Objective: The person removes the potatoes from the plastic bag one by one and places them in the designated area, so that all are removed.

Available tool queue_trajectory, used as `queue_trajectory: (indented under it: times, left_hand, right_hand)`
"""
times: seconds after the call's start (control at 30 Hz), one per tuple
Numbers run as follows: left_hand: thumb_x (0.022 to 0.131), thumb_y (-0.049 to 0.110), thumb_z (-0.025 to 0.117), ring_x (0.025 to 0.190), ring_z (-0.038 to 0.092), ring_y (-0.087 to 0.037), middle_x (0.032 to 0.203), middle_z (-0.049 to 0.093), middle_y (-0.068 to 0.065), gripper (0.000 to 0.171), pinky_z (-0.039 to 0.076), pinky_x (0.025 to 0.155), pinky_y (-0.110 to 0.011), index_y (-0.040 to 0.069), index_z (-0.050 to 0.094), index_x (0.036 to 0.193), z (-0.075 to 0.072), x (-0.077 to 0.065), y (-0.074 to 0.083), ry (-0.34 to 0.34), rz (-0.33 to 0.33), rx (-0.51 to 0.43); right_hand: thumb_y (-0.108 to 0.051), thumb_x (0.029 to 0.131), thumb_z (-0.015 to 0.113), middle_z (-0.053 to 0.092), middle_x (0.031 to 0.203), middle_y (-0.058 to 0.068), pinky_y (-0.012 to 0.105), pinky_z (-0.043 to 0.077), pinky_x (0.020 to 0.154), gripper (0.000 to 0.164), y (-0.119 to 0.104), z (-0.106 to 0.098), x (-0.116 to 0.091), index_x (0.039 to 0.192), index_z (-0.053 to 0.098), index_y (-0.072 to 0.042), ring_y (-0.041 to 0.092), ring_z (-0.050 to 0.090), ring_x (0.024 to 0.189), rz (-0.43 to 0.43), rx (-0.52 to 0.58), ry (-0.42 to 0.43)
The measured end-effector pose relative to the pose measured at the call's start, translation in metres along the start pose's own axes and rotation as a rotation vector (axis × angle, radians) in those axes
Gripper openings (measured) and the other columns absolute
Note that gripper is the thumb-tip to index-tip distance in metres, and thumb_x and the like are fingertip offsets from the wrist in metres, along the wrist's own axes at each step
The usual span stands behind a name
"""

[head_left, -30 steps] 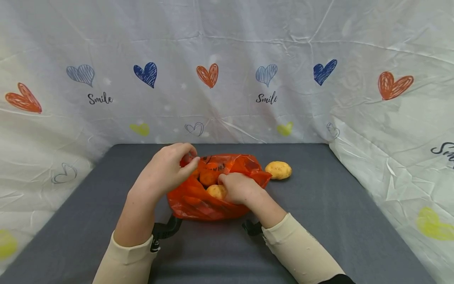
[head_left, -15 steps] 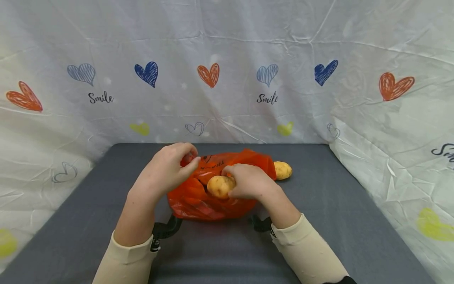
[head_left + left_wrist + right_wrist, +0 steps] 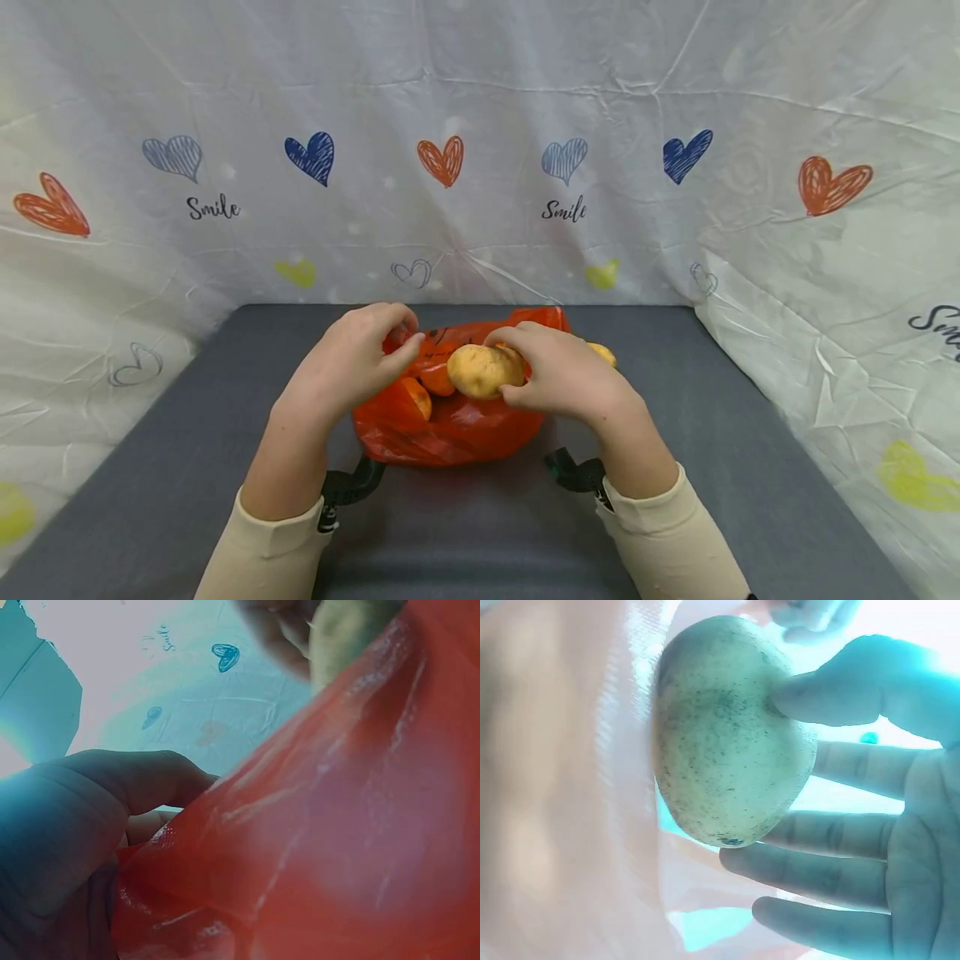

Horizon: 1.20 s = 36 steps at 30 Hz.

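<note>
A red plastic bag point(image 3: 457, 437) lies on its side with its mouth toward me, and several potatoes show inside, one potato point(image 3: 417, 398) near the front left. My left hand point(image 3: 348, 354) pinches the bag's edge at the left; in the left wrist view the red film point(image 3: 315, 847) stretches away from the thumb and fingers. With thumb and fingers my right hand point(image 3: 566, 367) grips a yellow potato point(image 3: 480, 372) over the bag's mouth. The right wrist view shows the speckled potato point(image 3: 727, 735) between the thumb and the fingers, close beside the bag.
Another potato point(image 3: 603, 353) lies on the dark grey tabletop point(image 3: 720, 433) to the right of the bag, partly hidden behind my right hand. A white sheet with printed hearts point(image 3: 487, 75) hangs behind the table and along both sides.
My right hand has lifted the potato up out of the bag, moving up and to the right. The bag's upper edge has shifted with it. My left hand has stayed in place.
</note>
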<state>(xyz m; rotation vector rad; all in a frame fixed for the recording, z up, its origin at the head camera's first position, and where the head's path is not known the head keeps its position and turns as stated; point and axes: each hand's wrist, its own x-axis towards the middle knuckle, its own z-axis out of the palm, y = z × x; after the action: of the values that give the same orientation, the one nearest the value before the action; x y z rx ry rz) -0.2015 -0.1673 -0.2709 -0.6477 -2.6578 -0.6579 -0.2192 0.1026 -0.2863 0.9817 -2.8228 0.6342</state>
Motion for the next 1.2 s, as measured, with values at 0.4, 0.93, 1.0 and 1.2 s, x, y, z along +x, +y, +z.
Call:
queue_trajectory:
  times: [0.4,0.93,1.0,1.2]
  left_hand:
    - [0.098,0.018,0.067,0.078,0.056,-0.021,0.088,0.063,-0.002,0.011,0.05,0.071,-0.038,0.009,0.069,0.103,0.002,0.0,0.0,-0.021,-0.018,0.001]
    - [0.098,0.018,0.066,0.078,0.057,-0.02,0.089,0.064,-0.002,0.011,0.05,0.07,-0.038,0.009,0.07,0.104,0.002,0.001,0.002,-0.028,-0.014,0.005]
    - [0.098,0.018,0.066,0.078,0.057,-0.02,0.09,0.065,-0.002,0.011,0.049,0.071,-0.038,0.009,0.07,0.104,0.002,0.001,0.002,-0.028,-0.008,0.008]
    - [0.098,0.017,0.066,0.079,0.057,-0.02,0.09,0.065,-0.002,0.011,0.049,0.071,-0.038,0.009,0.07,0.104,0.002,0.002,0.002,-0.034,-0.01,0.008]
  right_hand:
    - [-0.024,0.086,0.079,0.061,0.128,-0.003,0.04,0.051,0.096,0.053,0.006,-0.019,-0.014,0.138,0.065,-0.021,0.015,0.06,0.112,-0.07,0.02,0.195]
    - [-0.012,0.088,0.079,0.063,0.13,0.002,0.042,0.048,0.097,0.055,0.033,-0.042,-0.028,0.14,0.062,-0.013,0.02,0.06,0.113,-0.119,0.055,0.399]
    - [-0.01,0.089,0.079,0.063,0.131,0.005,0.046,0.048,0.097,0.056,0.038,-0.046,-0.031,0.141,0.061,-0.012,0.023,0.059,0.114,-0.081,0.049,0.408]
    - [-0.009,0.091,0.077,0.06,0.137,0.013,0.054,0.044,0.101,0.056,0.057,-0.055,-0.035,0.144,0.058,-0.008,0.032,0.057,0.118,0.047,0.053,0.383]
